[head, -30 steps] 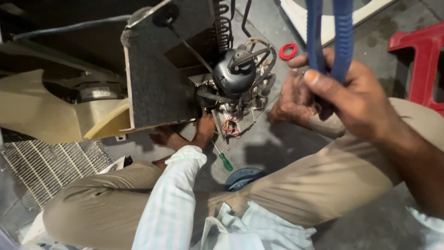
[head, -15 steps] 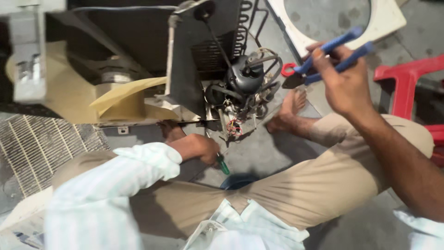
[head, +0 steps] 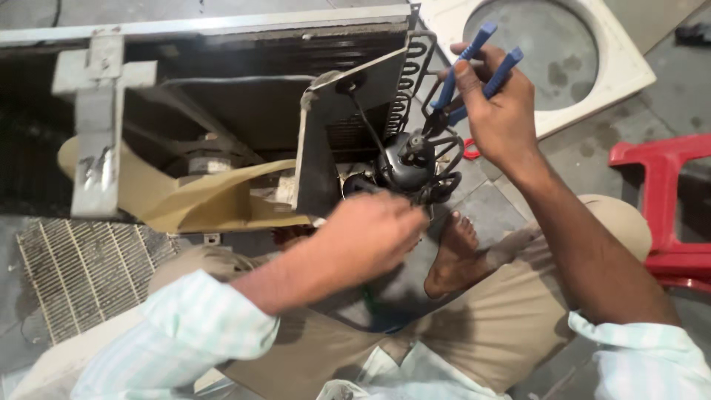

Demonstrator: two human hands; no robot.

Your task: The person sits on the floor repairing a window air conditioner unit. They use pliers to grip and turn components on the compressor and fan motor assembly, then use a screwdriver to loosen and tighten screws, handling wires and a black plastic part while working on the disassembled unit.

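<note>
Head view: pliers poised above the compressor

Right hand (head: 498, 111) has its fingers clamped on blue-handled pliers (head: 465, 74), handles slanting up-right, jaws pointing down-left just over the black compressor (head: 406, 164). Left hand (head: 374, 235) curls near the compressor's base, fingers blurred, grip unclear. Beige fan blade (head: 192, 201) sits well left.

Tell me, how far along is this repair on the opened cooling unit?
Done: the casing is off, baring the fan blade and the black compressor. In hand: the right hand holds blue-handled pliers at the copper tubing above the compressor, while the left hand reaches in below it. Left: the compressor looks still mounted, and the white round-holed panel lies aside.
</note>
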